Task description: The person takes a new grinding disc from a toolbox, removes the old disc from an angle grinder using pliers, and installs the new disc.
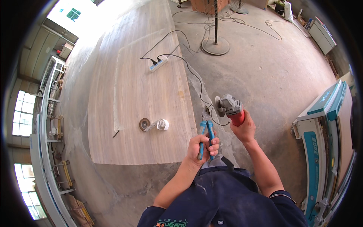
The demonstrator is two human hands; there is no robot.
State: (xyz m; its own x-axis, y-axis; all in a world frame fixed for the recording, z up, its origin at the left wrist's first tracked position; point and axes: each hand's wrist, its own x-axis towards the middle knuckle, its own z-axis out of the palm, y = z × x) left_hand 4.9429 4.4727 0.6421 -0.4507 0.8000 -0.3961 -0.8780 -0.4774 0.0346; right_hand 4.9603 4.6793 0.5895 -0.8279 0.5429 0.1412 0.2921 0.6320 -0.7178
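Note:
My left hand (203, 146) is closed round the blue handles of a pair of pliers (203, 130), whose jaws point away from me. Whether the jaws grip anything is too small to tell. In my right hand (245, 129) is an angle grinder (230, 104) with a grey head and red body. Its round disc (219, 106) faces left, a little to the right of the plier jaws and apart from them. A black cord (196, 79) runs from beside the grinder to a white and blue power strip (158, 64).
The power strip lies on a large wood-grain board (147, 94). Also on the board are a roll of white tape (162, 124), a brown disc (144, 124) and a small dark strip (116, 133). Beyond stands a fan base (215, 46) among loose cables. A teal and white machine (312, 151) is at right.

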